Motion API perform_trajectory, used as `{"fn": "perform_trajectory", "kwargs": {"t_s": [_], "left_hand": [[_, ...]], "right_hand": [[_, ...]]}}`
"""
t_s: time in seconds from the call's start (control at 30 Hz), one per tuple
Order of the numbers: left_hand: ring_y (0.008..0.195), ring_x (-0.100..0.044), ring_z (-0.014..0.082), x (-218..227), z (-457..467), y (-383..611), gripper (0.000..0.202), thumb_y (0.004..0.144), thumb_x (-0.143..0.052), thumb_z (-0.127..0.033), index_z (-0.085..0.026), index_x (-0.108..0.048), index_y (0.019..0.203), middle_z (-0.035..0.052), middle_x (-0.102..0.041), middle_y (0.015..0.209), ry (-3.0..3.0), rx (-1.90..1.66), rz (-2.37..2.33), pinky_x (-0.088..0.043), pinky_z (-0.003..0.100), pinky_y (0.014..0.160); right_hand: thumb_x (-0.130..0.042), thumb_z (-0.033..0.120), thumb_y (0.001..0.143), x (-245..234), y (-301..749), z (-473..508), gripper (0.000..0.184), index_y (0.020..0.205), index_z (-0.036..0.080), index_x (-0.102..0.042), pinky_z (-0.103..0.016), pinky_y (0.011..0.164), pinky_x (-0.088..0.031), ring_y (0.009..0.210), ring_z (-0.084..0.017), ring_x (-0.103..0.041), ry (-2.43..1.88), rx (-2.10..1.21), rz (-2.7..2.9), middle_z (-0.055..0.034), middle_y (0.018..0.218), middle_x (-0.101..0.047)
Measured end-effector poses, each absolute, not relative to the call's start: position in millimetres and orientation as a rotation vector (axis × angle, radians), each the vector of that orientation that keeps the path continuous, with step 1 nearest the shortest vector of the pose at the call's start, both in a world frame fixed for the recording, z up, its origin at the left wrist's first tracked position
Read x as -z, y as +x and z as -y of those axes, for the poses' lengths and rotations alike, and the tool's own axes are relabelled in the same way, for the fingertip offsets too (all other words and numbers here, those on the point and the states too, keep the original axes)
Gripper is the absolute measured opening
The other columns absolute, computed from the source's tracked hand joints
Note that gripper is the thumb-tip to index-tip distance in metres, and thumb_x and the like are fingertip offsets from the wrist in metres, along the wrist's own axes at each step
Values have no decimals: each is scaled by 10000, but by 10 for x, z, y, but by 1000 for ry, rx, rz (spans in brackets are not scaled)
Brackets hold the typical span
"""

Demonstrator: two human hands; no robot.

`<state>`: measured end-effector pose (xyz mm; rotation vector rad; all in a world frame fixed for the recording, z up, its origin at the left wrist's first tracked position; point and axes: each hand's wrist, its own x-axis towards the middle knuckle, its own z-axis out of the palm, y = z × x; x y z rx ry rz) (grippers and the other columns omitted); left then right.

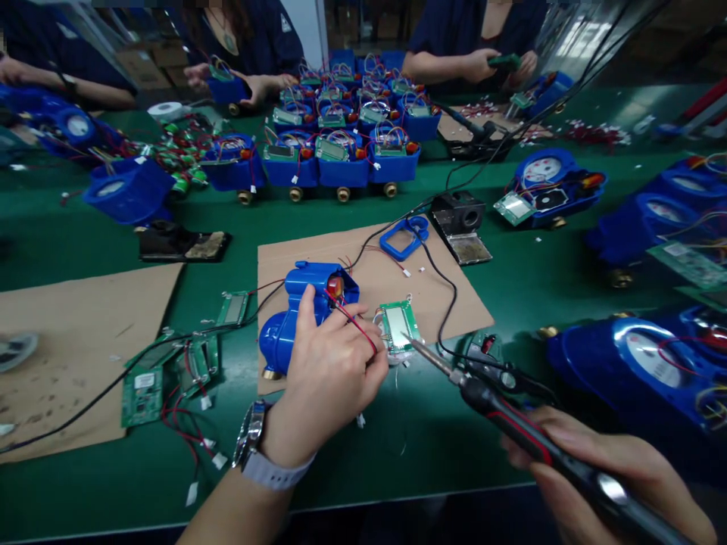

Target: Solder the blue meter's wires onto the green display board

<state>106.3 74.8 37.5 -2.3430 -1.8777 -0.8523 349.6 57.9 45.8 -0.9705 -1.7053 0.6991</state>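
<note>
My left hand [335,363] lies over a blue meter housing [301,303], one finger stretched along it. Its thumb and other fingers close at the left edge of a green circuit board [399,325] with a grey display; the exact grip is partly hidden. Thin red wires [355,325] run from the housing across these fingers. In my right hand [602,469] is a black and red soldering iron [511,424], its fingers wrapped round the handle. The iron's tip is at the board's lower right part; whether it touches cannot be told.
Under the work lies a cardboard sheet [454,295] with a blue frame [404,238]. An iron stand [463,223] is behind it. Loose circuit boards [141,393] lie left, blue meters [630,356] right. Rows of meters [344,166] stand beyond, with co-workers' hands [477,64] across the table.
</note>
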Motion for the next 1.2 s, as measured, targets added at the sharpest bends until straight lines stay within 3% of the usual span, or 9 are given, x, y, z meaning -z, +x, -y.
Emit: {"fn": "perform_trajectory", "kwargs": {"t_s": [0.13,0.33,0.6,0.9,1.2], "left_hand": [[1026,-655,210,-383,-741,1064,179,819,-578,-195,-240,-677,678,-39,-747,809,-2359,831,1884,-46,609,1169],[1030,-653,217,-386,-739,1067,195,836,-558,-195,-231,-672,682,-34,-746,803,-2352,839,1891,-54,637,1165],[1028,-654,220,-389,-745,1058,196,829,-568,-201,-231,-675,668,-25,-750,823,-2366,834,1882,-23,623,1171],[1041,-651,221,-372,-745,1056,197,821,-568,-190,-240,-674,662,-20,-754,846,-2360,862,1896,-27,624,1172],[1038,-653,220,-366,-749,1069,200,822,-569,-198,-233,-678,658,-22,-751,824,-2357,855,1893,-15,612,1179]], "right_hand": [[-618,15,710,-396,3457,-588,375,1017,231,-628,-307,519,-560,621,-185,-653,-836,-785,1768,-11,685,-651],[-614,52,749,-303,3443,-562,320,997,254,-607,-316,504,-543,575,-174,-626,-883,-820,1762,-1,653,-633],[-562,-34,713,-357,3416,-615,475,1093,249,-572,-245,463,-517,534,-132,-601,-764,-840,1880,24,649,-609],[-576,-27,714,-389,3390,-632,459,1071,260,-561,-258,448,-515,493,-137,-572,-746,-839,1960,42,584,-563],[-575,-55,699,-390,3384,-652,596,1199,269,-547,-279,469,-530,528,-151,-591,-700,-834,1962,28,618,-592]]}}
